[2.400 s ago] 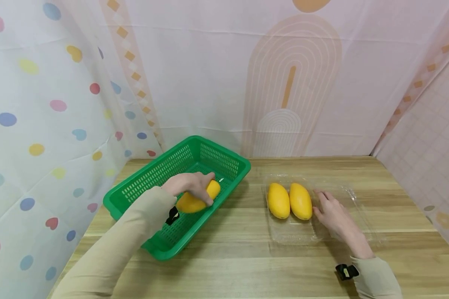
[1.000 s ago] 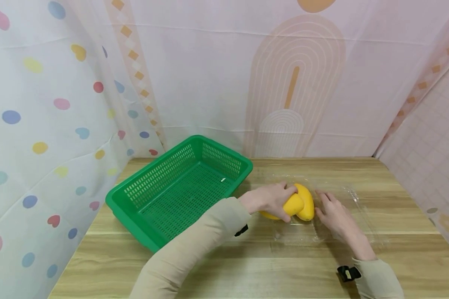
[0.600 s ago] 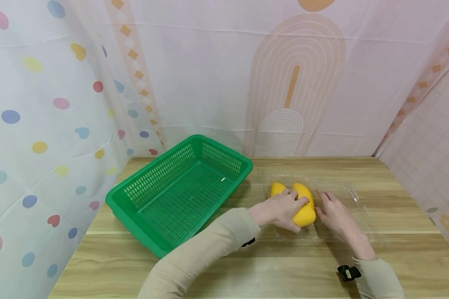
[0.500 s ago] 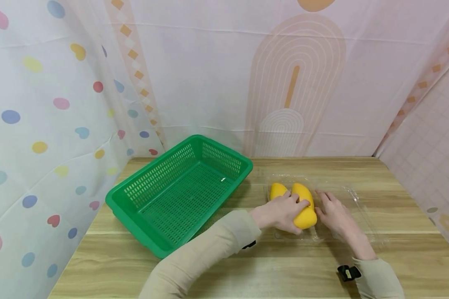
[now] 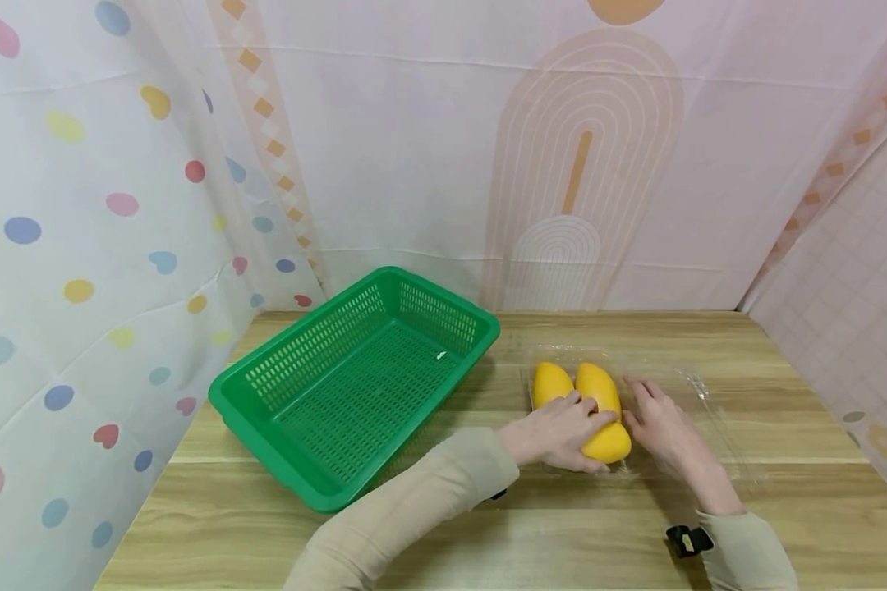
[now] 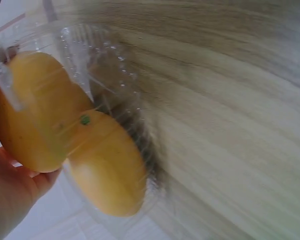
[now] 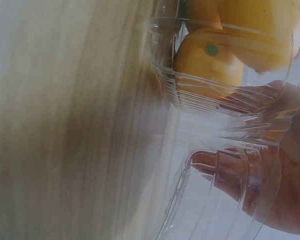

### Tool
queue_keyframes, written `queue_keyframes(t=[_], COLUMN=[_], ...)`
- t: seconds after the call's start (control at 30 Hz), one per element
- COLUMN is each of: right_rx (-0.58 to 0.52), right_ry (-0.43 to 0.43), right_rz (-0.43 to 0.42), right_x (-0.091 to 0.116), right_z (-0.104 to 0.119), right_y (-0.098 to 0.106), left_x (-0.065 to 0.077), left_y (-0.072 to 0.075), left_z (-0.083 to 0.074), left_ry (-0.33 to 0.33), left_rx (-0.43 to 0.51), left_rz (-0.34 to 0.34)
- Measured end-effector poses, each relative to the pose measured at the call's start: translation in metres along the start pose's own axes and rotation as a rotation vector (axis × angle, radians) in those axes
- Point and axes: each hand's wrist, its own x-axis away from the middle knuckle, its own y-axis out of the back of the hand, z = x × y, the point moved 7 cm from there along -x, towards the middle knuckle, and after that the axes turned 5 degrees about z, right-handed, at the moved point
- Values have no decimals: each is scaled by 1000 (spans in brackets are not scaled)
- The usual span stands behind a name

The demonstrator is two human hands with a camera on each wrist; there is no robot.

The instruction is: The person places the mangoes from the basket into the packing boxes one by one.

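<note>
My left hand (image 5: 565, 431) grips a yellow mango (image 5: 609, 444) low over the near part of a clear plastic clamshell container (image 5: 567, 351). Beyond it, two more mangoes, a left one (image 5: 551, 382) and a right one (image 5: 599, 386), lie side by side in the container, partly covered by that hand. The left wrist view shows the gripped mango (image 6: 32, 115) through clear plastic, overlapping another mango with a green stem end (image 6: 110, 165). My right hand (image 5: 665, 427) holds the container at its middle fold, thumb and fingers seen through plastic in the right wrist view.
A green perforated basket (image 5: 325, 500) stands slantwise on the left of the wooden table (image 5: 562, 542), with a small white scrap (image 5: 440, 355) inside. The container's open lid (image 5: 717, 427) spreads out to the right. Patterned curtains (image 5: 414, 164) hang behind and at both sides.
My left hand has lifted the mango out of the green basket and carried it right to the container, then lowered it toward the near side. The right hand has stayed in place.
</note>
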Motion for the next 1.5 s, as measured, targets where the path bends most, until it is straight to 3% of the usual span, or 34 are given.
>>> queue_keyframes(t=[0.17, 0.53, 0.8, 0.97, 1.33, 1.5], right_rx=[11, 12, 17, 17, 5, -8], right_ry=[4, 1, -3, -6, -11, -8], right_rz=[-11, -10, -16, -21, -12, -13], right_x=[0, 0, 0, 0, 2, 1], right_z=[0, 0, 0, 0, 1, 0], right_y=[1, 0, 0, 0, 0, 0], left_x=[0, 2, 5, 12, 37, 46], left_y=[-4, -13, -12, -11, -11, -14], left_z=[-1, -3, 5, 18, 62, 75], left_ry=[-32, -62, -26, 45, 335, 447], left_rx=[-16, 47, 109, 157, 253, 333], left_rz=[-72, -138, -208, -303, -537, -566])
